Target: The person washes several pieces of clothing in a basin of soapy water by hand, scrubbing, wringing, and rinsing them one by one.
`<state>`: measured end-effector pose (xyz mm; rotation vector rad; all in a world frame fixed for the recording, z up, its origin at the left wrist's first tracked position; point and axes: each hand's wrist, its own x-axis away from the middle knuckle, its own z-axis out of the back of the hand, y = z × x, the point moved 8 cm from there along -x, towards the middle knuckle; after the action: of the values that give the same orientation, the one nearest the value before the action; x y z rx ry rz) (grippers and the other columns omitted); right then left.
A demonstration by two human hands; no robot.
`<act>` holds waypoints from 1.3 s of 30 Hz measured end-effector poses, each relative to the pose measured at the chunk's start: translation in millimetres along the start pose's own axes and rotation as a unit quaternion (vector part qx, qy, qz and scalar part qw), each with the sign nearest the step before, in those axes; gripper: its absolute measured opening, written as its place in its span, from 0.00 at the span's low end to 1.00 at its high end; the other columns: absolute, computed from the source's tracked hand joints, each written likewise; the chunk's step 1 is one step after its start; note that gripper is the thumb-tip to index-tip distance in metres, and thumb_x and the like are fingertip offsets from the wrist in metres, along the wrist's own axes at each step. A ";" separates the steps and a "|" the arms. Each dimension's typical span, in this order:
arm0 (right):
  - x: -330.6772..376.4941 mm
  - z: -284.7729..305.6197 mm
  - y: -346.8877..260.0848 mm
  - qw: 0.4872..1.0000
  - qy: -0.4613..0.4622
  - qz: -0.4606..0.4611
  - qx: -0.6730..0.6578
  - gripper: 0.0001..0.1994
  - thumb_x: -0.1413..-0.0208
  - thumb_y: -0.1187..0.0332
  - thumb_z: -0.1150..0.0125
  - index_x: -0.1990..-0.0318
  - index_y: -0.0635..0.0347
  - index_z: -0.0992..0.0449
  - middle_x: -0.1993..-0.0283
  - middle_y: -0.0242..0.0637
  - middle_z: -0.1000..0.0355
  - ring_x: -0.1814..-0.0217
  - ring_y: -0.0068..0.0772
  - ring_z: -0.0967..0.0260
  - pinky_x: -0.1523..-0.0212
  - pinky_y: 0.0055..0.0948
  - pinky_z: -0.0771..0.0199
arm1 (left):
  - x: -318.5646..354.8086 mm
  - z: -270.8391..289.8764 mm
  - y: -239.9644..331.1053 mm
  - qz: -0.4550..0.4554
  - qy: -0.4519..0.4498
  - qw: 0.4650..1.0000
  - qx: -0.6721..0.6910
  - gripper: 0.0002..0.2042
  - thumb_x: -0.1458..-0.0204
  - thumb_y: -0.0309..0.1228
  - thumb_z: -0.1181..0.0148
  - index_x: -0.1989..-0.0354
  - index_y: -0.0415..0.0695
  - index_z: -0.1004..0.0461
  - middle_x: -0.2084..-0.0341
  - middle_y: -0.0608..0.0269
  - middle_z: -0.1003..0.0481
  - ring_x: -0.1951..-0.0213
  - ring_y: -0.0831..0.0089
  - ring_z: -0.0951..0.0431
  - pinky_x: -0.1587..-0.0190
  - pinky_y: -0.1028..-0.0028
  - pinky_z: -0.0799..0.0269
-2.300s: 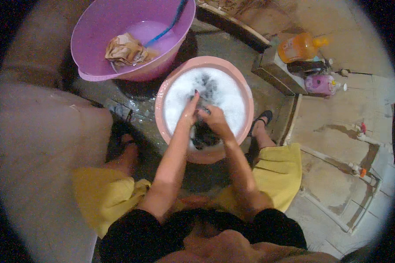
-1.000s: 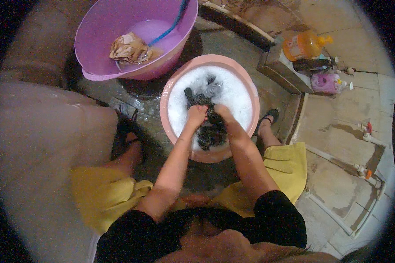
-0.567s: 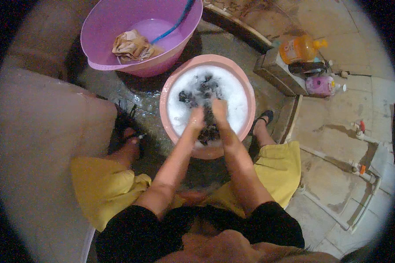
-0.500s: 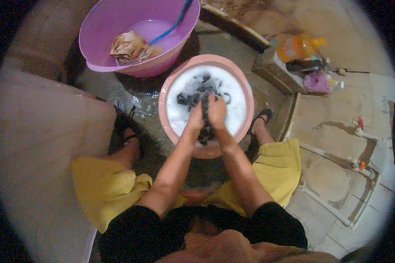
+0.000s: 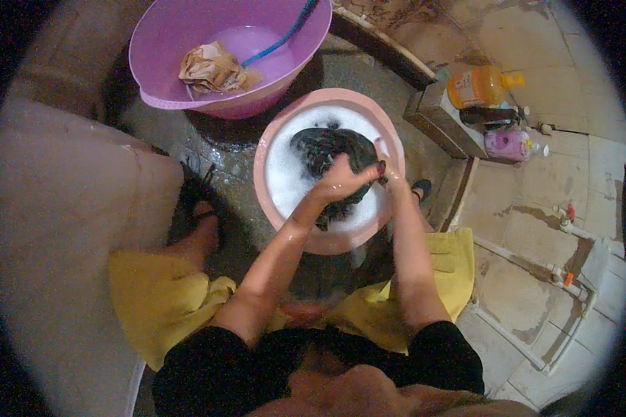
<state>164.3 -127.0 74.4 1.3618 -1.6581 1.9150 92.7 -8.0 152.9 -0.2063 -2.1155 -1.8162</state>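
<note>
A dark wet cloth lies bunched in white suds in a peach-pink basin. My left hand is on the middle of the cloth, fingers bent toward the right and gripping its folds. At the basin's right side, my right hand is closed on the cloth's right edge; motion blurs its fingers. The two hands are close together, and foam clings to them. Part of the cloth hangs below my left hand, toward the near side of the basin.
A larger purple tub at the far left holds water, a tan bundle of fabric and a blue hose. On a ledge at the right stand an orange bottle and a pink bottle. White pipes run along the right wall.
My hands have moved apart, the right one toward the basin's right side. The cloth, earlier bunched between both hands, is now spread wider above the suds.
</note>
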 end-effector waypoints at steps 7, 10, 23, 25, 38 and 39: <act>-47.5 -36.1 67.9 0.801 0.152 0.183 0.550 0.35 0.54 0.55 0.37 0.43 0.60 0.46 0.58 0.56 0.34 0.54 0.56 0.32 0.55 0.44 0.30 | 0.8 14.5 -134.9 -0.067 0.191 0.840 -0.503 0.10 0.59 0.33 0.43 0.69 0.42 0.24 0.74 0.46 0.25 0.67 0.56 0.23 0.64 0.53 0.32; -65.1 -50.9 97.9 0.685 0.070 0.256 0.679 0.21 0.52 0.64 0.43 0.49 0.60 0.34 0.65 0.53 0.28 0.57 0.57 0.31 0.57 0.46 0.31 | -7.9 -2.5 -180.4 -0.019 -0.041 0.874 -0.483 0.07 0.56 0.30 0.47 0.72 0.42 0.24 0.76 0.47 0.24 0.71 0.53 0.23 0.65 0.53 0.32; 106.4 -136.1 0.7 0.757 0.123 0.438 0.469 0.15 0.68 0.72 0.41 0.66 0.52 0.29 0.71 0.42 0.32 0.66 0.51 0.35 0.61 0.42 0.38 | -14.3 -2.5 -109.0 0.144 -0.068 0.813 0.559 0.26 0.46 0.54 0.57 0.51 0.43 0.32 0.58 0.61 0.28 0.56 0.67 0.27 0.54 0.69 0.31; 106.0 -154.7 8.1 0.757 0.099 0.474 0.439 0.13 0.69 0.70 0.41 0.69 0.52 0.28 0.75 0.42 0.32 0.70 0.49 0.34 0.65 0.40 0.36 | -8.1 15.6 -151.0 0.121 -0.010 0.842 0.526 0.23 0.45 0.50 0.56 0.54 0.43 0.30 0.61 0.62 0.27 0.59 0.67 0.27 0.56 0.69 0.30; -4.0 30.7 71.4 0.718 0.506 0.293 0.378 0.13 0.52 0.66 0.46 0.62 0.67 0.28 0.67 0.50 0.30 0.62 0.54 0.34 0.58 0.47 0.36 | -20.6 11.3 -138.4 0.139 0.074 0.980 0.119 0.23 0.53 0.33 0.42 0.50 0.35 0.36 0.60 0.52 0.29 0.56 0.60 0.29 0.54 0.65 0.34; -7.0 -6.3 80.3 0.733 0.397 0.329 0.443 0.13 0.54 0.67 0.44 0.62 0.66 0.28 0.65 0.51 0.31 0.60 0.55 0.34 0.58 0.48 0.36 | -14.1 37.6 -140.9 0.100 0.150 0.982 -0.057 0.23 0.53 0.33 0.42 0.50 0.34 0.37 0.58 0.49 0.29 0.54 0.57 0.30 0.53 0.64 0.35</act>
<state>108.0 -144.0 19.0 -0.1586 -0.7664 3.2512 53.4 6.4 12.5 -0.1563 -1.7243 -1.7281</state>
